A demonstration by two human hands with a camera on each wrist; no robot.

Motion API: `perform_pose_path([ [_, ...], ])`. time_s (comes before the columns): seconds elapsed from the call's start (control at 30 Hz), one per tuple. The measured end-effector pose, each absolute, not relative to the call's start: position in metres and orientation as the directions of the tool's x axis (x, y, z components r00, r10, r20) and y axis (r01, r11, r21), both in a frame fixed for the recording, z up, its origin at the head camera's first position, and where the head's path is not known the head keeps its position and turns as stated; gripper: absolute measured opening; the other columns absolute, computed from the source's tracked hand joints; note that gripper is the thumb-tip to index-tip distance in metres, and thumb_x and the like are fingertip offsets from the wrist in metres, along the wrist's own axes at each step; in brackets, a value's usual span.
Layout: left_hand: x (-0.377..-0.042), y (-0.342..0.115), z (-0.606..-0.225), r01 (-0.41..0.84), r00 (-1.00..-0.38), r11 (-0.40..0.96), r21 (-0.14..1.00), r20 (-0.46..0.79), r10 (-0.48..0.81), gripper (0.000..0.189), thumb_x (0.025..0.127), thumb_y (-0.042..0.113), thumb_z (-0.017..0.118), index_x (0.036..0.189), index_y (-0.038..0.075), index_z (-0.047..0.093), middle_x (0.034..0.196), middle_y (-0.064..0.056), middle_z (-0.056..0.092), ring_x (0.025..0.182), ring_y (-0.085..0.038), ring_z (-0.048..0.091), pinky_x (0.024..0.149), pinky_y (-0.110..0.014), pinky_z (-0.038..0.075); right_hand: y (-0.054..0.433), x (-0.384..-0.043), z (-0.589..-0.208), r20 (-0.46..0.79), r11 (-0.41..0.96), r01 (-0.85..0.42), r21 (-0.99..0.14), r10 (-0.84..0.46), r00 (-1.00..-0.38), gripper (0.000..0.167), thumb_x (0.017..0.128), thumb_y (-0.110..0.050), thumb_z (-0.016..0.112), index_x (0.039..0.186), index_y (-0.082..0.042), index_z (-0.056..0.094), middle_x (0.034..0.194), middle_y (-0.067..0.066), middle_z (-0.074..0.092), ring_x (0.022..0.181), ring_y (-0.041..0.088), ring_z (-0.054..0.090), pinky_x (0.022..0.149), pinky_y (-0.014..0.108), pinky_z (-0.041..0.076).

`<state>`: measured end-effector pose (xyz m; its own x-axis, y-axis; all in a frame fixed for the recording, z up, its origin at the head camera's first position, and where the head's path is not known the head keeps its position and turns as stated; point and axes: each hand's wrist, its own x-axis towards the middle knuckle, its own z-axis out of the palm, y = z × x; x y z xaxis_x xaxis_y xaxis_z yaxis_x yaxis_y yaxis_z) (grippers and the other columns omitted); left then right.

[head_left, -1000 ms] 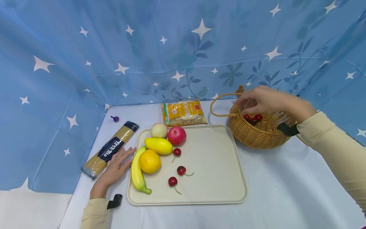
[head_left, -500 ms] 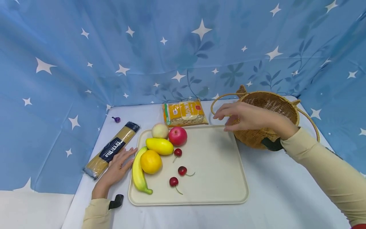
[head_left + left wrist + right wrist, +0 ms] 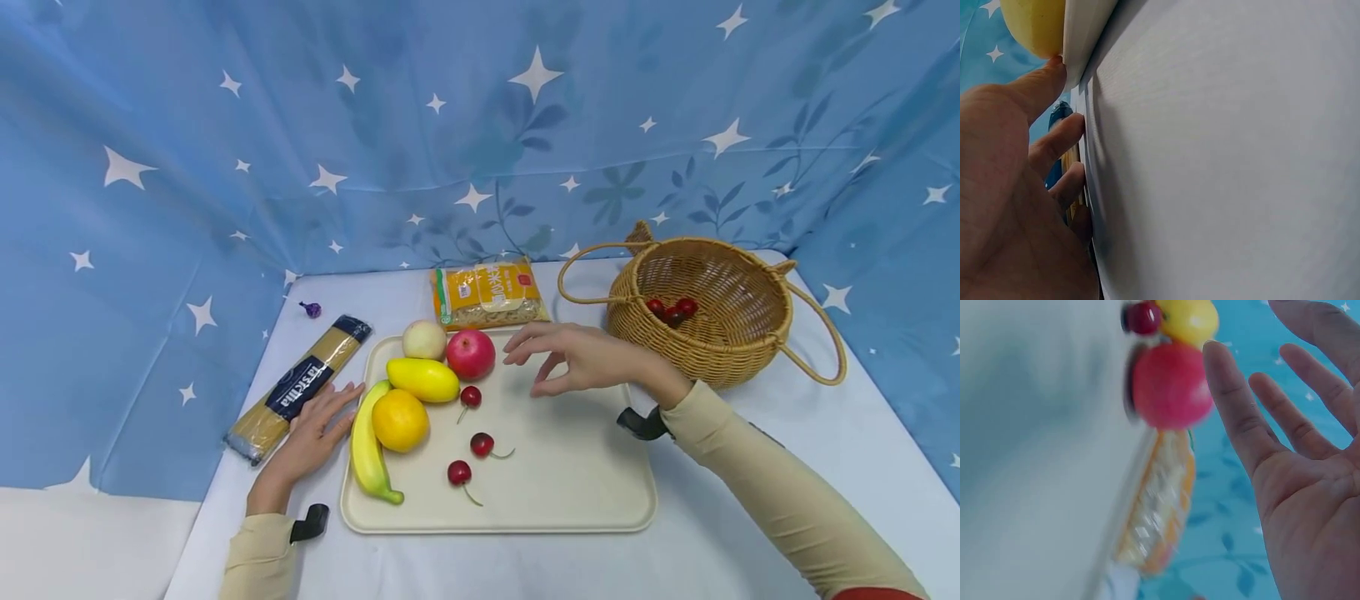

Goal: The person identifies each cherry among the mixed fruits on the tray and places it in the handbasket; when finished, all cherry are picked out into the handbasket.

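My right hand (image 3: 573, 358) hovers over the right part of the beige tray (image 3: 555, 500), fingers spread and nothing between them. In the right wrist view its fingers reach toward a red round fruit (image 3: 1171, 387). Three cherries with stems lie mid-tray, one of them a dark red cherry (image 3: 482, 444). My left hand (image 3: 311, 437) rests at the tray's left edge, fingers relaxed, thumb touching the rim beside the banana (image 3: 367, 450). An orange (image 3: 401, 421), a yellow mango (image 3: 423, 380) and a pale round fruit (image 3: 424, 340) sit along the tray's left side.
A wicker basket (image 3: 712, 354) with two side handles stands at the back right, several cherries (image 3: 672, 313) inside. Behind the tray lies an orange bag of pasta (image 3: 491, 293). A spaghetti pack (image 3: 300, 387) lies left, near a small purple wrapped candy (image 3: 311, 310).
My right hand has come out of the basket and moved left over the tray, leaving the cherries in the basket visible. The left hand stays at the tray's edge.
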<state>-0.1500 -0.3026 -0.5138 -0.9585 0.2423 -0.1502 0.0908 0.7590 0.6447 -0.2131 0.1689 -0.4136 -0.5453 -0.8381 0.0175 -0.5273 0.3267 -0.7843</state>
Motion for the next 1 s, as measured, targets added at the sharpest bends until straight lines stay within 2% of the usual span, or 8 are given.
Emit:
perform_pose_path([
  [0.13, -0.151, -0.303, -0.515, 0.1, -0.958, 0.753, 0.65, -0.143, 0.25, 0.05, 0.114, 0.033, 0.052, 0.163, 0.025, 0.047, 0.174, -0.019, 0.035, 0.165, -0.049, 0.008, 0.119, -0.078, 0.01, 0.149, -0.208, -0.435, -0.014, 0.279, -0.44, -0.854, -0.857, -0.515, 0.043, 0.094, -0.015, 0.084, 0.136, -0.012, 0.071, 0.144, 0.009, 0.063, 0.124, 0.034, 0.068, 0.092, 0.029, 0.065],
  [0.2, -0.151, -0.304, -0.515, 0.102, -0.958, 0.752, 0.652, -0.14, 0.252, 0.049, 0.115, 0.032, 0.052, 0.163, 0.024, 0.047, 0.174, -0.019, 0.035, 0.165, -0.05, 0.008, 0.119, -0.078, 0.01, 0.139, -0.205, -0.444, -0.039, 0.265, -0.402, -0.877, -0.871, -0.489, 0.042, 0.094, -0.013, 0.084, 0.134, -0.01, 0.072, 0.142, 0.011, 0.064, 0.126, 0.04, 0.065, 0.093, 0.029, 0.065],
  [0.3, -0.151, -0.305, -0.515, 0.1, -0.958, 0.753, 0.65, -0.141, 0.25, 0.049, 0.115, 0.032, 0.052, 0.163, 0.024, 0.047, 0.174, -0.02, 0.034, 0.165, -0.05, 0.008, 0.119, -0.078, 0.01, 0.125, -0.2, -0.456, -0.071, 0.267, -0.385, -0.884, -0.888, -0.454, 0.041, 0.094, -0.011, 0.084, 0.132, -0.005, 0.072, 0.138, 0.014, 0.066, 0.125, 0.04, 0.065, 0.092, 0.027, 0.064],
  [0.43, -0.15, -0.306, -0.515, 0.088, -0.958, 0.755, 0.65, -0.153, 0.242, 0.05, 0.114, 0.035, 0.052, 0.163, 0.025, 0.047, 0.174, -0.02, 0.034, 0.165, -0.05, 0.007, 0.119, -0.079, 0.008, 0.107, -0.194, -0.469, -0.121, 0.302, -0.409, -0.861, -0.903, -0.411, 0.041, 0.092, -0.011, 0.085, 0.131, -0.005, 0.073, 0.136, 0.011, 0.068, 0.121, 0.031, 0.068, 0.09, 0.026, 0.064],
  [0.6, -0.15, -0.305, -0.517, 0.087, -0.958, 0.748, 0.658, -0.15, 0.244, 0.05, 0.114, 0.035, 0.052, 0.163, 0.026, 0.048, 0.175, -0.018, 0.034, 0.166, -0.049, 0.007, 0.12, -0.08, 0.006, 0.097, -0.188, -0.483, -0.112, 0.294, -0.467, -0.834, -0.918, -0.38, 0.037, 0.093, -0.012, 0.085, 0.128, -0.009, 0.076, 0.133, 0.007, 0.069, 0.113, 0.017, 0.068, 0.088, 0.023, 0.064],
  [0.83, -0.151, -0.304, -0.517, 0.103, -0.958, 0.747, 0.657, -0.136, 0.251, 0.049, 0.114, 0.034, 0.053, 0.163, 0.026, 0.048, 0.174, -0.017, 0.036, 0.165, -0.048, 0.009, 0.118, -0.078, 0.01, 0.095, -0.183, -0.494, -0.079, 0.292, -0.519, -0.803, -0.916, -0.393, 0.027, 0.094, -0.007, 0.081, 0.121, -0.014, 0.08, 0.123, 0.002, 0.071, 0.099, 0.005, 0.067, 0.087, 0.019, 0.062],
  [1.0, -0.151, -0.305, -0.517, 0.109, -0.959, 0.745, 0.658, -0.128, 0.253, 0.049, 0.114, 0.033, 0.052, 0.163, 0.025, 0.048, 0.174, -0.018, 0.035, 0.165, -0.049, 0.009, 0.118, -0.079, 0.009, 0.094, -0.182, -0.492, -0.076, 0.295, -0.522, -0.8, -0.913, -0.4, 0.027, 0.095, -0.005, 0.08, 0.121, -0.013, 0.08, 0.121, 0.001, 0.074, 0.1, 0.004, 0.067, 0.088, 0.02, 0.062],
])
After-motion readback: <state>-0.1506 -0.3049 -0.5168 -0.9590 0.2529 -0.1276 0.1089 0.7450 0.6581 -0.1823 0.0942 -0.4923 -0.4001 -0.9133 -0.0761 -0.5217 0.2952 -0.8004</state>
